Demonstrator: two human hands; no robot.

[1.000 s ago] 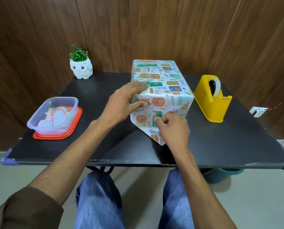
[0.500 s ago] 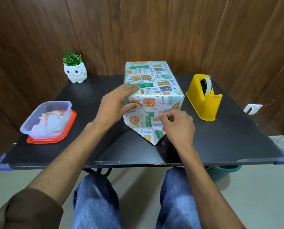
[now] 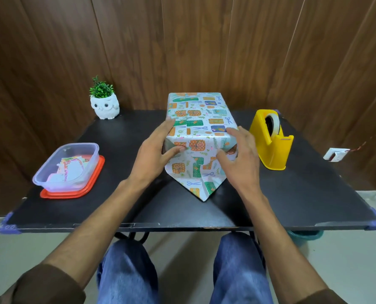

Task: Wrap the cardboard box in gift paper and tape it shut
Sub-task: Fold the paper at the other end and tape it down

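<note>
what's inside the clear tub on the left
Loose scraps of patterned paper lie in the clear tub, seen through its wall. Whatever lies beneath the scraps is covered.

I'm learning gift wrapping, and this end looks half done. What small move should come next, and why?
Probably fold the pointed paper flap up against the wrapped box's near end. The left hand and right hand press the side folds in at its corners, while the flap lies flat on the table, untaped. The yellow tape dispenser stands to the right.
</note>
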